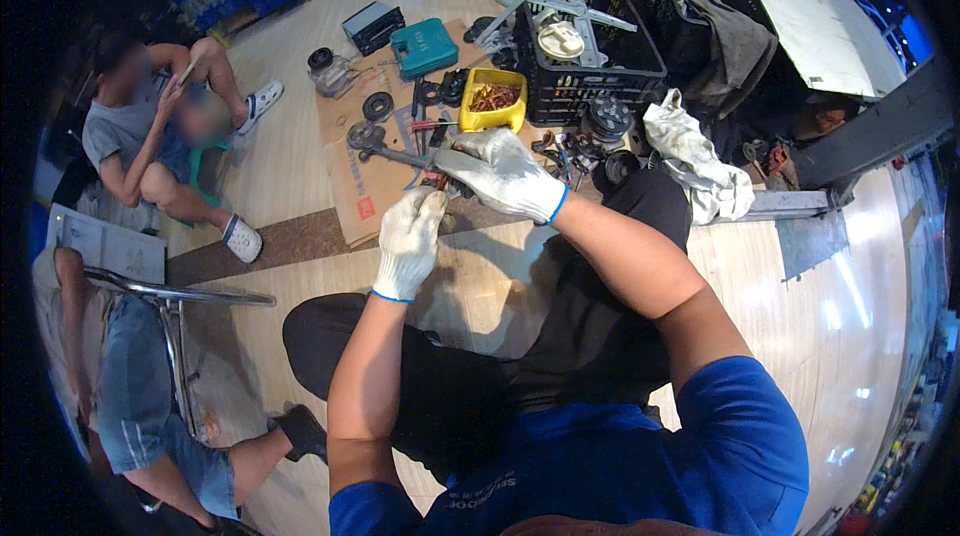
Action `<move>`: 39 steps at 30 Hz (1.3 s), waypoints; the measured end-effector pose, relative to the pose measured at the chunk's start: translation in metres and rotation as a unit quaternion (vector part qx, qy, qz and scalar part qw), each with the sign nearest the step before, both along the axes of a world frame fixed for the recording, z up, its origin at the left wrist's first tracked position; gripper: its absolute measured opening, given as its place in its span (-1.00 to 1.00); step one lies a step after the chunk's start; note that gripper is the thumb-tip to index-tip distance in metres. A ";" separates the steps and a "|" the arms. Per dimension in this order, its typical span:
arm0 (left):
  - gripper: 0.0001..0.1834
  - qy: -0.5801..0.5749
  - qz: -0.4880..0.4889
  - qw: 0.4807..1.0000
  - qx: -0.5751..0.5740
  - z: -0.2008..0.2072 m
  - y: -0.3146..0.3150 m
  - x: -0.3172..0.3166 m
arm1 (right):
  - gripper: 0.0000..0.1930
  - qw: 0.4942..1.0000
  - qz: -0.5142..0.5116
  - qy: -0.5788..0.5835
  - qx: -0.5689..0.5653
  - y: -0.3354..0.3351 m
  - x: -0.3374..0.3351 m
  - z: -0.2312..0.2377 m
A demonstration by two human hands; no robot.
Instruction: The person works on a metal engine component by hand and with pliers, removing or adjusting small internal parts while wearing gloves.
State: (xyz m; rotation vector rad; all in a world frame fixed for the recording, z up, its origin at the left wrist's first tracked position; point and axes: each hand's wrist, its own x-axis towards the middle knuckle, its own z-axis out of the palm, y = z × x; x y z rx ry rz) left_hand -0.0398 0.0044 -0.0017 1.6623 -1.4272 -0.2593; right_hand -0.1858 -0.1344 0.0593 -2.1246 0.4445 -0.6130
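Note:
Both my hands wear white knit gloves with blue cuffs and meet in front of me, above the edge of a flattened cardboard sheet (365, 198). My left hand (410, 239) is closed, its fingertips pinched at a small dark part with an orange patch (434, 180). My right hand (505, 174) curls over the same spot from the right, its fingers bent and partly hiding what they grip. Just beyond the hands lies a grey metal rod-like part with a round end (368, 136). A yellow bin (493, 124) of small copper-coloured pieces stands past my right hand.
On the cardboard are a teal case (424, 46), a black ring (378, 106) and dark parts. A black crate (595, 96) stands behind, with a white rag (692, 156) to its right. Two people sit at the left, near a metal-framed chair (180, 291).

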 end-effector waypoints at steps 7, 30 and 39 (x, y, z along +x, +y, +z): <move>-0.66 0.267 -0.020 0.963 0.035 0.000 0.000 -0.003 | -0.77 0.992 0.047 -0.075 -0.090 -0.005 0.004 -0.008; -0.84 0.518 0.007 0.853 0.069 0.015 0.000 -0.010 | -0.32 0.995 -0.029 -0.067 0.075 -0.020 0.020 -0.034; -0.31 0.480 0.050 0.868 0.118 0.003 -0.004 -0.011 | -0.82 0.893 0.050 -0.321 -0.311 -0.028 0.018 -0.040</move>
